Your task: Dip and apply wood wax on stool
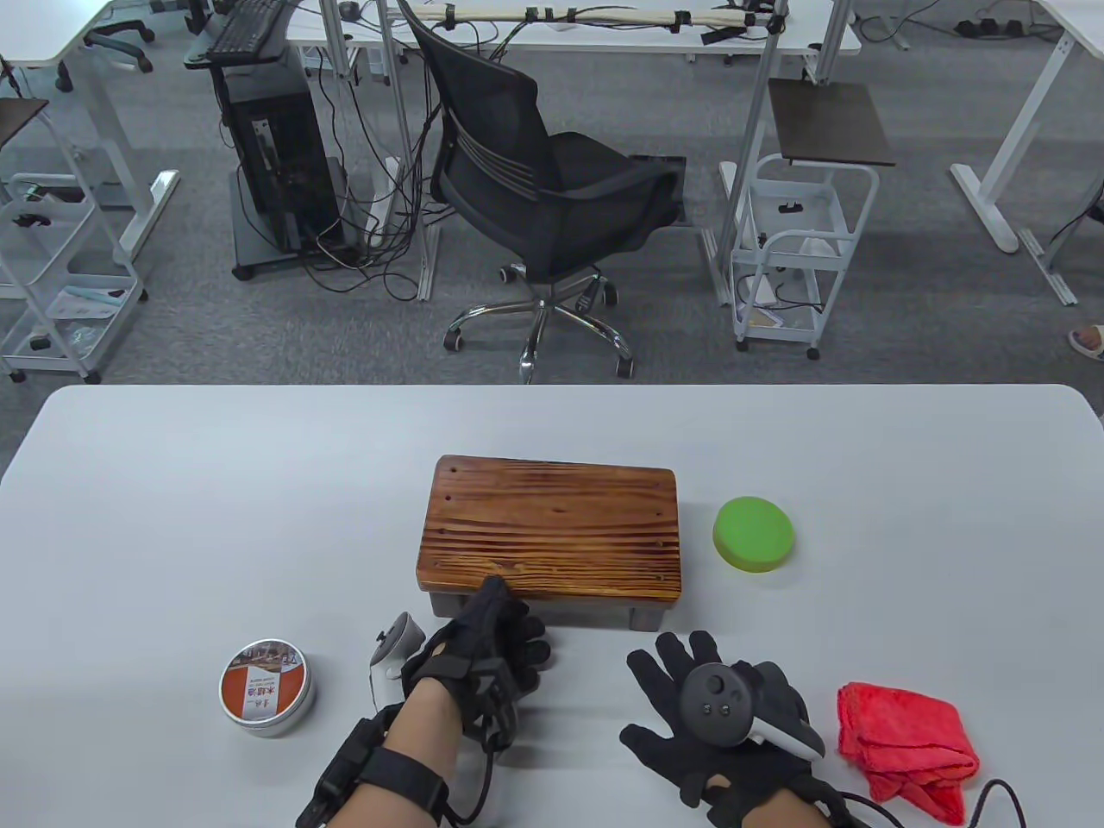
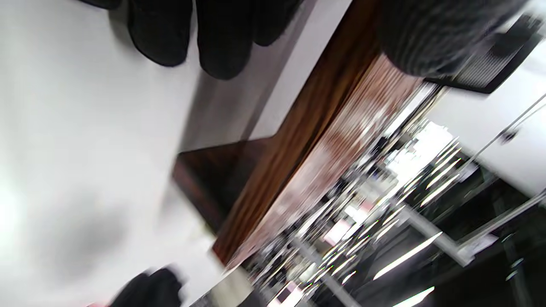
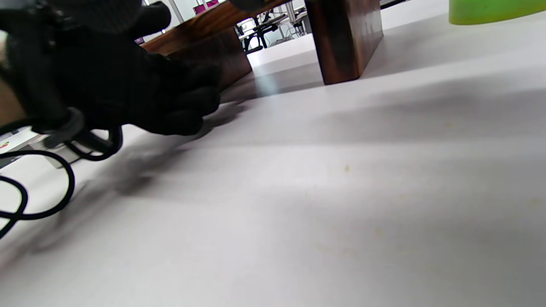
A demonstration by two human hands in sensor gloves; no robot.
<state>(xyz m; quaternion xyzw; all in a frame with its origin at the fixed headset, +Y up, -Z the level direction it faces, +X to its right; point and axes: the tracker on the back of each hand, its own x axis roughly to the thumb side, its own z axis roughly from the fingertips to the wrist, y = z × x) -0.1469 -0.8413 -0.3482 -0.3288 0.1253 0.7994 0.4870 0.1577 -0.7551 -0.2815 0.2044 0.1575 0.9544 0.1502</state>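
- Wax tin (image 1: pixel 266 686) lid on, green pad (image 1: pixel 754 533) untouched: nothing dipped or applied.
- Left hand (image 1: pixel 490 657) holds nothing, 1 finger on stool (image 1: pixel 550 528) edge.
- Right hand (image 1: pixel 718 721) splayed flat, holding nothing.

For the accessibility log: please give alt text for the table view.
A low wooden stool sits mid-table, the gloved left hand touching its near edge and the right hand spread flat on the table. A closed wax tin lies left, a green sponge pad and red cloth right.
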